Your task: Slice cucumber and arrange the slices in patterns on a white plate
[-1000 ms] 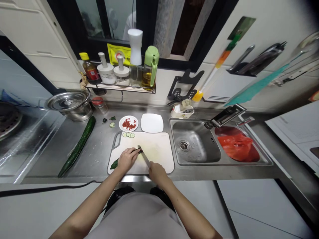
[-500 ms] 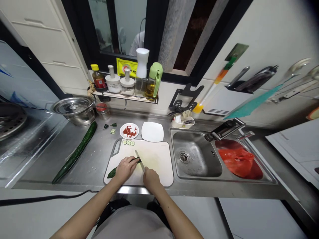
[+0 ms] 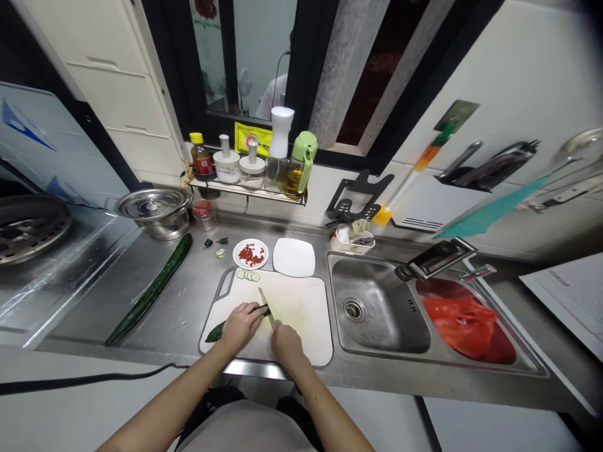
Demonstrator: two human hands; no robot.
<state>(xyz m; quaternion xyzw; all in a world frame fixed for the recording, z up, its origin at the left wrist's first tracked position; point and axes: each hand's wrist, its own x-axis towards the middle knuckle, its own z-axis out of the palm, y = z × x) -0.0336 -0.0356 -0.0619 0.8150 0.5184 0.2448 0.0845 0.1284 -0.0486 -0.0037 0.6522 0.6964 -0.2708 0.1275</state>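
Left fingers (image 3: 253,312) pressed over tapered green cucumber (image 3: 215,333), right fingers (image 3: 279,335) wrapped round slim metal knife (image 3: 262,297) — smooth, round-cornered board (image 3: 306,320) beneath

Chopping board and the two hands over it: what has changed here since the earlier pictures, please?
The right hand, holding the knife, has shifted slightly leftward over the chopping board, nearer the left hand; the knife points more straight ahead. Nothing was taken up or let go: the left hand stays on the cucumber piece. The cucumber slices lie as before.
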